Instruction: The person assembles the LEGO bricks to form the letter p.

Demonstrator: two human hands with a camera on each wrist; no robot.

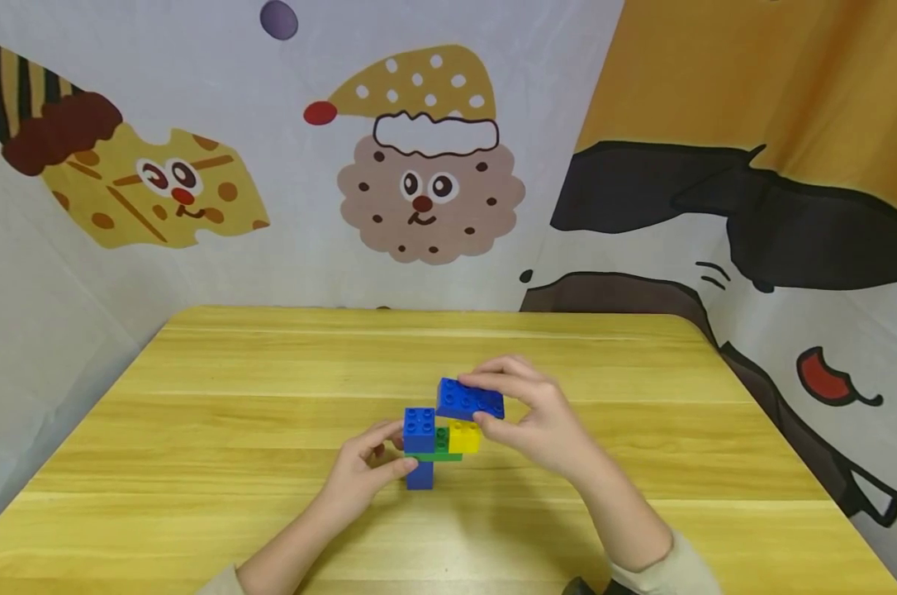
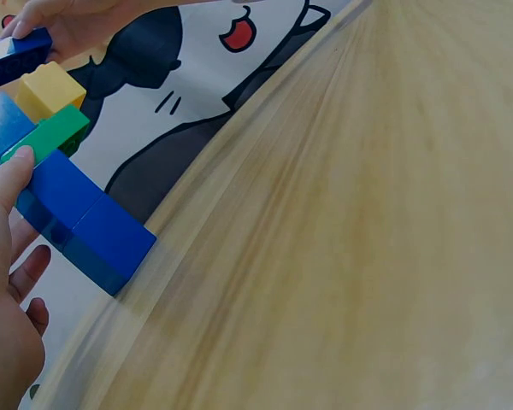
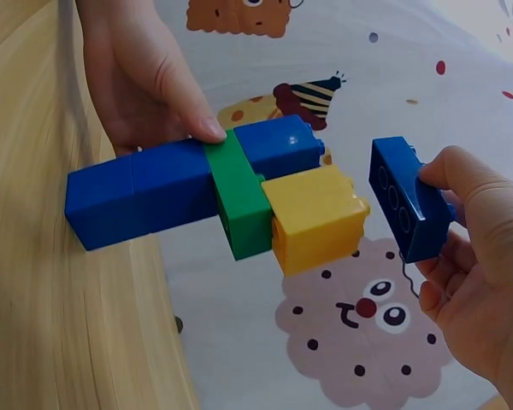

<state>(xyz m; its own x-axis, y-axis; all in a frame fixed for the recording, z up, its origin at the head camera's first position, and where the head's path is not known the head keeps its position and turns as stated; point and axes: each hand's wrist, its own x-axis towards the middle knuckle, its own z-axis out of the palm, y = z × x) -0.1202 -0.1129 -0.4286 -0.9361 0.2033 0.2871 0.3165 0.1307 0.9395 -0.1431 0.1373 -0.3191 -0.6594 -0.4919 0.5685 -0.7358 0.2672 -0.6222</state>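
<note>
A tower of toy building bricks stands on the table. Two blue bricks [image 3: 144, 195] form its column, topped by a green brick [image 3: 239, 201] that juts to the right. On the green one sit a square blue brick [image 1: 419, 430] and, on the overhanging end, a yellow brick [image 3: 318, 218]. My left hand [image 1: 363, 463] holds the tower from the left, thumb at the green brick. Just above the yellow brick, apart from it, is a longer blue brick [image 1: 469, 400], studs up and tilted. My right hand [image 1: 541, 413] pinches it between thumb and fingers.
The wood-grain table [image 1: 270, 372] reaches back to a cloth backdrop [image 1: 285, 223] printed with cartoon figures. A small dark object [image 1: 582, 587] shows at the bottom edge beside the right sleeve [image 1: 667, 570].
</note>
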